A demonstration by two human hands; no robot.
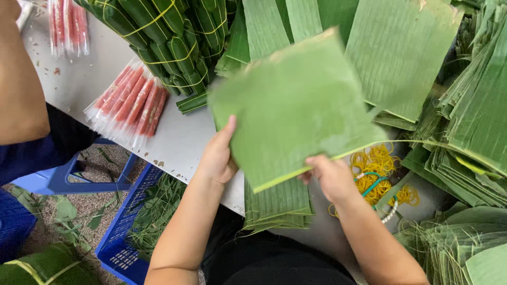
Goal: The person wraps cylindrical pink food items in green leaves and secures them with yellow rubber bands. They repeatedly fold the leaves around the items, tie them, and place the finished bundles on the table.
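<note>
- Left hand (217, 158) and right hand (330, 177): each grip pinches the near edge of a cut banana leaf sheet (293, 108), held above the leaf stack (277, 203).
- Bundled parcels (169, 42) lie beyond the sheet; this sheet is unfolded.
- Rubber bands (377, 174) right of the stack, on the bench (179, 140).

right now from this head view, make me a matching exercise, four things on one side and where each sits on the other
Things:
1. cut leaf sheet
2. yellow rubber bands
3. pink sticks in clear wrap
4. blue crate

Places:
A. on the floor, lower left
B. held up by the left hand and right hand
C. on the grey table, left of the hands
D. on the table, right of the right hand

Pairs: 1-B, 2-D, 3-C, 4-A
</note>
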